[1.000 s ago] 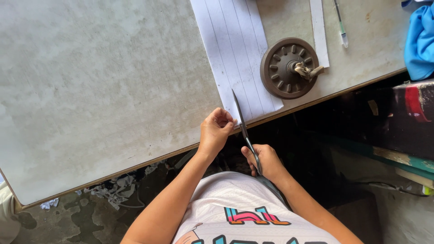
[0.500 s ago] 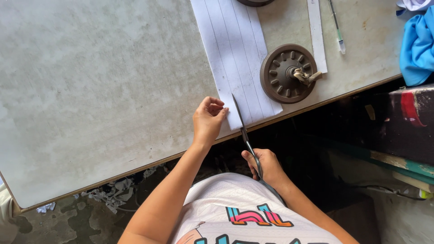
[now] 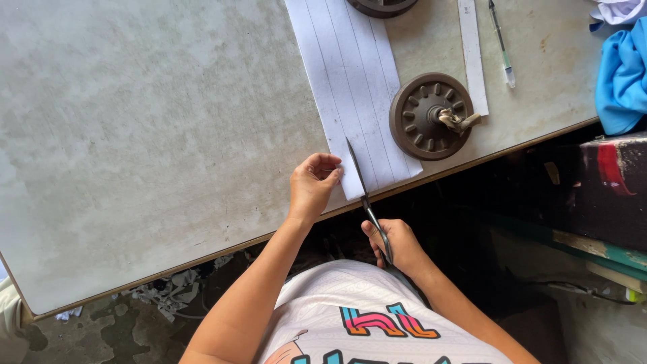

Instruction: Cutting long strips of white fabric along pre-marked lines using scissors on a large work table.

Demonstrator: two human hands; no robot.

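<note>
**Cutting along the ruled sheet at the worktop edge**

Watching through the head camera, the only view I have, I see my right hand (image 3: 397, 246) closed through the handles of the scissors (image 3: 364, 189), below the near edge of the worktop (image 3: 135, 135). The blades lie nearly shut, reaching up into the white ruled paper (image 3: 354, 87) close to its left margin. My left hand (image 3: 311, 185) rests on the worktop, its fingers (image 3: 330, 168) curled and pinching the narrow strip of paper to the left of the blades, right at the sheet's near corner.

A round brown metal weight (image 3: 431, 116) sits on the right side of the sheet, pinning it; a second one (image 3: 381, 5) shows at the top. A cut white strip (image 3: 472, 54) and a pen (image 3: 502, 44) lie beyond, with blue cloth (image 3: 623, 81) at the far right.

My worry: the left fingertips are very near the blades, so a hurried snip could nick them. Since the strip is narrow, I judge the cut could wander off the ruled line if the paper buckles.
</note>
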